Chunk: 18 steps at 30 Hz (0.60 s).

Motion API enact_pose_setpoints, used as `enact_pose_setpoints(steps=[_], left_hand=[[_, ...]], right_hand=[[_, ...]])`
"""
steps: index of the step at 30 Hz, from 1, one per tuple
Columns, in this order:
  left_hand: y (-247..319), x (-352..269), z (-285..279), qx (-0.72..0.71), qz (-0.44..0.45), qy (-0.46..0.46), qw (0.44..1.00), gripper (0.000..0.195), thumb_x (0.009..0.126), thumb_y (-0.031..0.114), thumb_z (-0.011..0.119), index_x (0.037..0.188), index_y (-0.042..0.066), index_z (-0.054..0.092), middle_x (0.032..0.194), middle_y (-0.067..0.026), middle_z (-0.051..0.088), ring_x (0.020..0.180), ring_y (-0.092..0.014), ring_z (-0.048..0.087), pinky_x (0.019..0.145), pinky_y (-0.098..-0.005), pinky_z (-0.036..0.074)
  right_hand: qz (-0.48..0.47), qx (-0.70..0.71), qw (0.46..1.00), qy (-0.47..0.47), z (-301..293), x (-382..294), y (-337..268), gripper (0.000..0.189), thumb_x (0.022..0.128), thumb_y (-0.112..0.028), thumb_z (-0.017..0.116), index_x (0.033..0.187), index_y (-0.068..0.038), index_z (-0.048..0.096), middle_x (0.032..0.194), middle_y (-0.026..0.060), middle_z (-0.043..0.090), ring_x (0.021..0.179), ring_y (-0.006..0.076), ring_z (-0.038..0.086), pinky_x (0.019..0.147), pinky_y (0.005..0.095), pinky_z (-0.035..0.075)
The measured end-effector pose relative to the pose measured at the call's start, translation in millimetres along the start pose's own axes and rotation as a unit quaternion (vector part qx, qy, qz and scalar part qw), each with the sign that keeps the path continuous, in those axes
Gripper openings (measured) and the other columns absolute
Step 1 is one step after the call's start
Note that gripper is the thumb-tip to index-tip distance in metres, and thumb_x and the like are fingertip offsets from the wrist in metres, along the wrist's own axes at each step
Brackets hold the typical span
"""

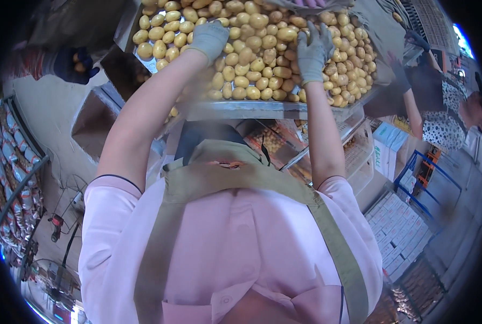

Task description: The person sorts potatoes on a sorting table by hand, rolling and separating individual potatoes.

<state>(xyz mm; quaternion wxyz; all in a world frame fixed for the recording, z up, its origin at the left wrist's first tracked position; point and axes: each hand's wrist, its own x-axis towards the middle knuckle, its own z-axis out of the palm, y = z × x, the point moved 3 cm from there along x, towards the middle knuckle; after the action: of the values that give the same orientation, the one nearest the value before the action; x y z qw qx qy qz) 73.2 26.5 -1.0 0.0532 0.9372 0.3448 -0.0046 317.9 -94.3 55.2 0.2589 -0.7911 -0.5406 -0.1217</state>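
Observation:
Many small yellow potatoes (241,60) lie spread over a metal-edged sorting table (257,110) before me. My left hand (210,38), in a light grey glove, rests on the potatoes left of the middle, back of the hand up; its fingertips are hard to make out, so its grip cannot be told. My right hand (315,52), gloved alike, reaches onto the potatoes farther right, at the edge of the denser heap. Its fingers are spread and point away from me, and no potato shows in its grasp.
At the left, another person's dark-gloved hand (77,67) holds potatoes near a cardboard box (97,121). A co-worker in a patterned top (443,125) stands at the right. Plastic crates (358,158) are under the table's right part; stacked white boxes (398,235) stand behind them.

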Motion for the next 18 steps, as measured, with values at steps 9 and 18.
enact_pose_setpoints(steps=[9,18], left_hand=[[17,-65,-51,-0.28,-0.118,-0.022,0.952,0.055,0.094,0.05,0.063,0.138,0.016,0.06,0.111,-0.0166,0.072,0.095,-0.035,0.072,0.079,-0.047,0.057],[51,-119,-30,-0.234,-0.078,-0.011,0.969,0.04,0.099,0.037,0.059,0.132,0.014,0.065,0.114,-0.0167,0.07,0.099,-0.035,0.068,0.089,-0.0442,0.054]], right_hand=[[0.324,0.471,0.786,-0.236,-46,-133,-72,0.034,0.106,-0.029,0.057,0.131,-0.007,0.064,0.107,0.0086,0.071,0.093,0.0148,0.066,0.081,0.0305,0.054],[0.498,0.744,0.36,-0.263,-100,-160,-77,0.064,0.108,-0.053,0.039,0.155,-0.01,0.038,0.102,0.0077,0.063,0.064,0.0123,0.05,0.054,0.0262,0.04]])
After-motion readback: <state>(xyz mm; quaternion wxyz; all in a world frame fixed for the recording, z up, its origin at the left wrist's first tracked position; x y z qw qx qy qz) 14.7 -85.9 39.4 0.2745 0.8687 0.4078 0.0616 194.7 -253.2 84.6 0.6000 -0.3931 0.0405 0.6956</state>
